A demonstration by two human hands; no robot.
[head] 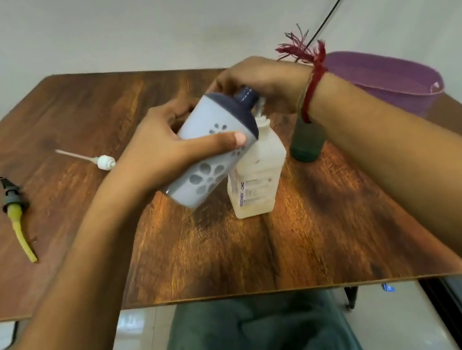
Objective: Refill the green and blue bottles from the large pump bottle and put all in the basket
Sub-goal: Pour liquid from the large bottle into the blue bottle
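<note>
Wooden table (312,237): white bottle (256,182), green bottle (307,142) upright; purple basket (391,78) far right; white pump (105,161), black-yellow pump (14,206) lying left.

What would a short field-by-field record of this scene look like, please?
left hand: grips the blue bottle, tilted
right hand: at that bottle's neck; grip hidden
large bottle: upright, pump off
green bottle: upright behind the right forearm
basket: purple, far right
white pump: lying on the table
dark pump with yellow tube: lying at left

Left hand (163,146) and right hand (263,82) hold tilted blue bottle (213,153).
</note>
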